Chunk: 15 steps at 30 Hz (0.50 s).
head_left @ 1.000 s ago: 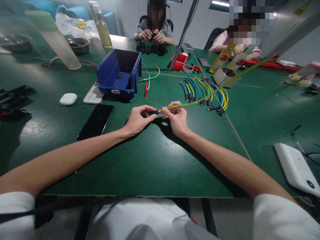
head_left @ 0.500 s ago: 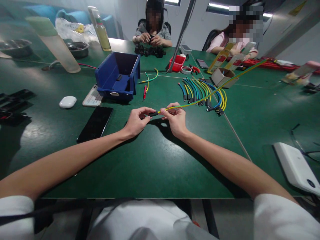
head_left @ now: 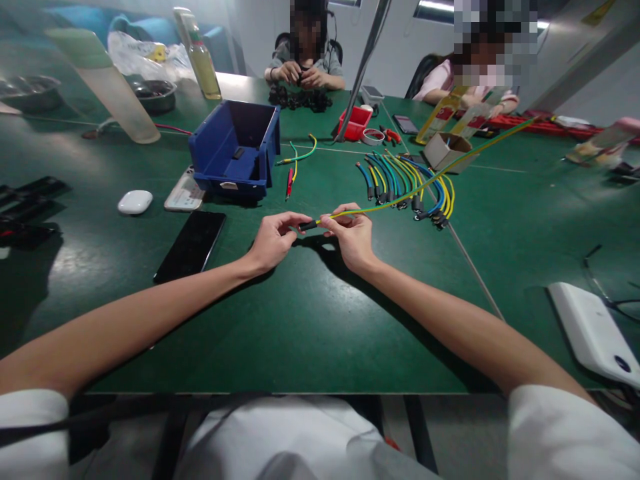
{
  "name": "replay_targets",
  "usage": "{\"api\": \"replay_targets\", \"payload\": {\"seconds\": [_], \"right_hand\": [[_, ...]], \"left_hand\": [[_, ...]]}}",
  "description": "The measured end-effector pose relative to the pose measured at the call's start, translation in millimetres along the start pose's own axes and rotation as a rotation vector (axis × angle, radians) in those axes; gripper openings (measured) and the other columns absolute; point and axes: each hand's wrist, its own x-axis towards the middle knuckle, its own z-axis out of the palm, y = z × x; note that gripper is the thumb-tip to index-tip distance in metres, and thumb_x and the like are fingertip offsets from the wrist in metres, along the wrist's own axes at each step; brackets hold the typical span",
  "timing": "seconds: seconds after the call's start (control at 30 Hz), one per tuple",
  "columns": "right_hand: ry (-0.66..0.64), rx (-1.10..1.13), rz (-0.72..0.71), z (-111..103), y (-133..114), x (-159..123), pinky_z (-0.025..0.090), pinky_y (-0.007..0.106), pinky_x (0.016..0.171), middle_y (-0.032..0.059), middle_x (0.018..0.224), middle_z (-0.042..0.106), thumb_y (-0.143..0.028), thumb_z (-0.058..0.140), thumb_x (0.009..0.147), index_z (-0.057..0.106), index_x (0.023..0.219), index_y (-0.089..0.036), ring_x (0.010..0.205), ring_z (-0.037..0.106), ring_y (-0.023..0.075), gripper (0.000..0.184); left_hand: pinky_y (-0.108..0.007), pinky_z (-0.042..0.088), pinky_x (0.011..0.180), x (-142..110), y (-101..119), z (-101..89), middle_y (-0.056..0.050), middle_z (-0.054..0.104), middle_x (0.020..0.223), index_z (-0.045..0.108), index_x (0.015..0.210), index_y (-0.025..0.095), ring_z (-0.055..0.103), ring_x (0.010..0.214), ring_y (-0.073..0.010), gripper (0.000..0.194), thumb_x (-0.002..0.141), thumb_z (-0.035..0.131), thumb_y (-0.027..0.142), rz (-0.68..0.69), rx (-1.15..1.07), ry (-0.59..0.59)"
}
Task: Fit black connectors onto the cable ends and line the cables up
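Wire (head_left: pixel 383 208), green and yellow, is stretching in the head view from between the hands toward the far right, its long axis slanting away over the table (head_left: pixel 320 333). The right hand (head_left: pixel 356 241) is pinching it near its black sleeve (head_left: pixel 309 225); the left hand (head_left: pixel 274 243) is curling beside the sleeve's end, its grip impossible to tell. Beyond the left hand, a blue bin (head_left: pixel 213 175) is holding a small dark piece (head_left: pixel 239 153).

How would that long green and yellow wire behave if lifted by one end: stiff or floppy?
The wire seems springy rather than limp: it reaches out from the right hand in a gentle bow. Being thin, it is probably light. Its far end would likely swing, as no hand holds it there.
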Motion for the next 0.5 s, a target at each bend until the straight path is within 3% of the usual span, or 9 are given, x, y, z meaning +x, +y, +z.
{"api": "replay_targets", "payload": {"seconds": [0.5], "right_hand": [[-0.006,-0.01,-0.012,0.5,0.6,0.3,0.052,0.024,0.054,-0.0032,0.073,0.072,-0.034,0.082,0.064,0.052,0.08,-0.023,0.067,0.069,0.0144,0.036]], "left_hand": [[-0.035,0.054,0.085,-0.3,0.1,0.5,-0.007,0.073,0.098,0.073,0.099,0.014,0.067,0.088,-0.0182,0.039,0.067,0.052,0.006,-0.007,-0.017,-0.013]]}}
